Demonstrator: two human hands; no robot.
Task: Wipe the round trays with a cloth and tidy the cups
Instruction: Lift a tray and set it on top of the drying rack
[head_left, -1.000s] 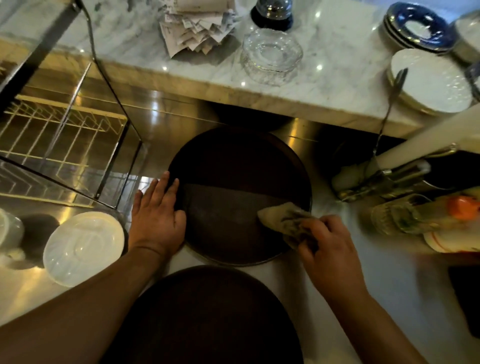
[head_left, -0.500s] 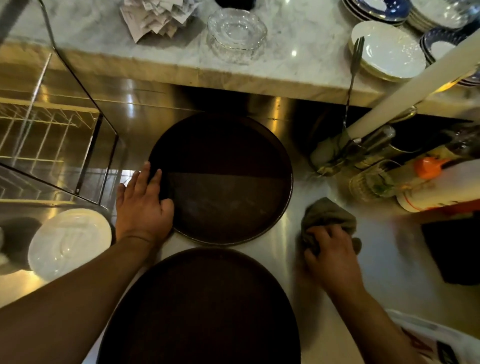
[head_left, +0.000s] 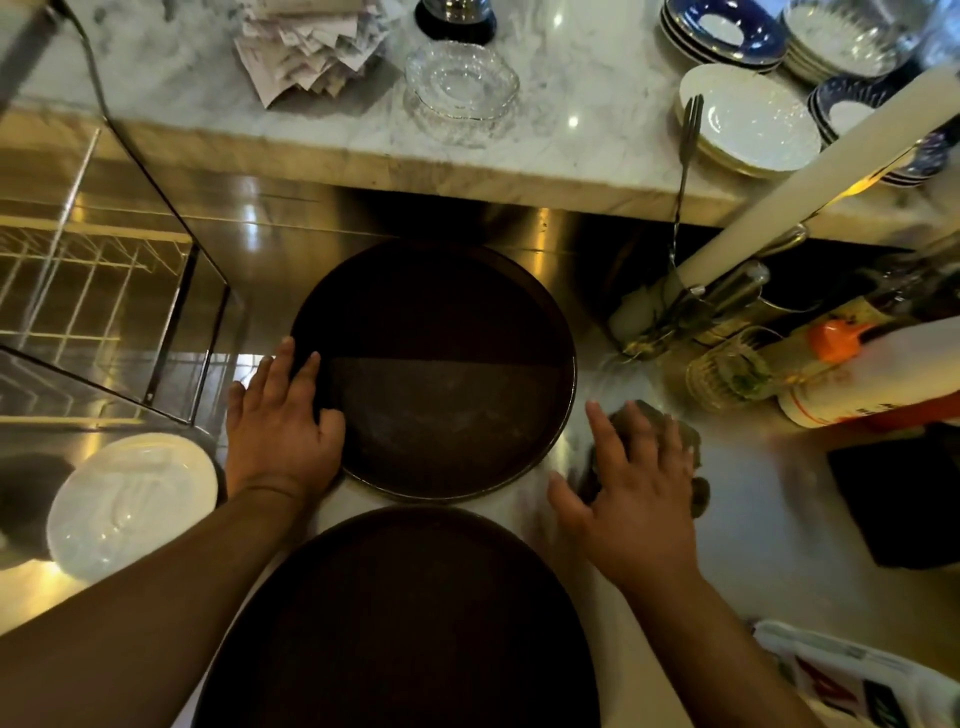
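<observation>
Since the earlier frames the right hand (head_left: 636, 499) has carried the crumpled grey-brown cloth (head_left: 685, 447) off the far dark round tray (head_left: 441, 374) and set it on the steel surface (head_left: 753, 519) just right of that tray. The hand has now loosened, fingers spread flat over the cloth rather than pinching it. The left hand (head_left: 283, 421) stays where it was, fingers spread and pressed on the tray's left rim, thumb just inside.

The far tray looks wiped, so I judge that part finished or nearly so. The near dark round tray (head_left: 405, 623), at the surface's front edge, appears not yet wiped. No cups show clearly here, only a white saucer (head_left: 130, 506) towards the left edge, so the tidying seems still ahead.
</observation>
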